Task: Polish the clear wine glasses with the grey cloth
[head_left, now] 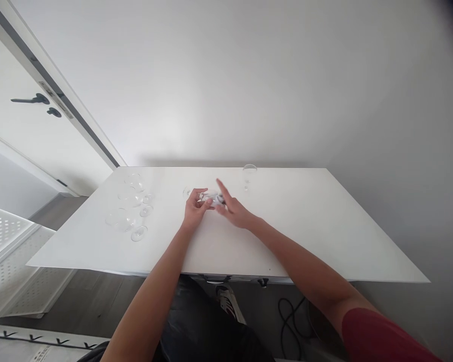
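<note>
My left hand [195, 208] is closed around a stemmed wine glass [207, 197] held on its side, just above the white table. The foot of that glass points left and its mouth faces right. At the mouth, my right hand [234, 208] holds a small pale cloth [219, 198] pushed partly into the bowl. One right finger points up, slightly blurred; the others are partly hidden by the glass. Behind my right hand, another clear wine glass [249, 173] stands upright near the table's back edge.
Several clear stemmed glasses lie on their sides at the left of the white table [317, 226], one glass [117, 219] nearest the front. A wall rises directly behind the table. White perforated panels [11, 251] stand at lower left; a black cable [292, 322] lies on the floor.
</note>
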{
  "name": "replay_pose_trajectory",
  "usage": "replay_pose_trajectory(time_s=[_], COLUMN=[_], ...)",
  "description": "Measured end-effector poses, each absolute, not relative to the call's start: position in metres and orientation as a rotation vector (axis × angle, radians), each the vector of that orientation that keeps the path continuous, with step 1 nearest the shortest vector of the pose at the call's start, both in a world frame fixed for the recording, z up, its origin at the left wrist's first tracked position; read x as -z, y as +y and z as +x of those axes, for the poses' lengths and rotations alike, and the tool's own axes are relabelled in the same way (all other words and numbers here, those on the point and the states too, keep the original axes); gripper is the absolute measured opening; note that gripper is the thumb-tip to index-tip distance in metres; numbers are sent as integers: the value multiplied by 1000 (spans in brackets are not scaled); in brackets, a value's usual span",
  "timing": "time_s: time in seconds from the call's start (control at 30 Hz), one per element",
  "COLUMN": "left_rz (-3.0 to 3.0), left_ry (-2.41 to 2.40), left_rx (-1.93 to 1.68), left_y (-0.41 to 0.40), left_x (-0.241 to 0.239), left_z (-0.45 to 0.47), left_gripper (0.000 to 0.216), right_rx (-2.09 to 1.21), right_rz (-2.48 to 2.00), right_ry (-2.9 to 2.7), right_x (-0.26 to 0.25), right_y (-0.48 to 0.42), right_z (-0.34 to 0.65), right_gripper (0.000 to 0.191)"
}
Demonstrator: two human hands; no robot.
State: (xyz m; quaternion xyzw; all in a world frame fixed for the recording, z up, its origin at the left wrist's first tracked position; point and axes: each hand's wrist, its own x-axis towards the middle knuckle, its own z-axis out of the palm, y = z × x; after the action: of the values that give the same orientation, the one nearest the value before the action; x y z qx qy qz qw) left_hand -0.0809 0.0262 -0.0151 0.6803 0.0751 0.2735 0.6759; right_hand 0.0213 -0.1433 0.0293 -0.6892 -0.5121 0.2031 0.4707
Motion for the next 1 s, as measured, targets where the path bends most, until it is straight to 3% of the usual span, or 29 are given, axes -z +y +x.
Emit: replay_pose_trajectory(time_s=[0.1,0.23,0.33,0.6,0.77,0.87,1.0], left_rz=[1558,1519,1510,1604,1541,1519,1540], left_ry=[131,-97,-126,154,12,-77,-63], left_rx=[-648,-663,-664,-758,-759,-753,-686], left_y=[27,29,29,30,28,28,30], left_x=[15,16,17,18,16,17,19], left_z=[-80,-77,-75,-75,-73,-71,-69], left_gripper=[49,51,55,48,59,60,64], right_rx=[-442,-726,-878,-430,-634,-703,-544], right_rz=[-1708,-1297,-1012,-1486,-1090,-985,-1217], right_ry=[-1447,-1051,-854,-1412,-952,-878,-1165], right_x=[-28,-19,-12,-7,-4,-8,-16], right_y=[-143,-143,-142,-133,-132,-135,-138], right_z=[21,29,34,30,20,25,39], right_gripper=[82,88,80,67,84,71,47])
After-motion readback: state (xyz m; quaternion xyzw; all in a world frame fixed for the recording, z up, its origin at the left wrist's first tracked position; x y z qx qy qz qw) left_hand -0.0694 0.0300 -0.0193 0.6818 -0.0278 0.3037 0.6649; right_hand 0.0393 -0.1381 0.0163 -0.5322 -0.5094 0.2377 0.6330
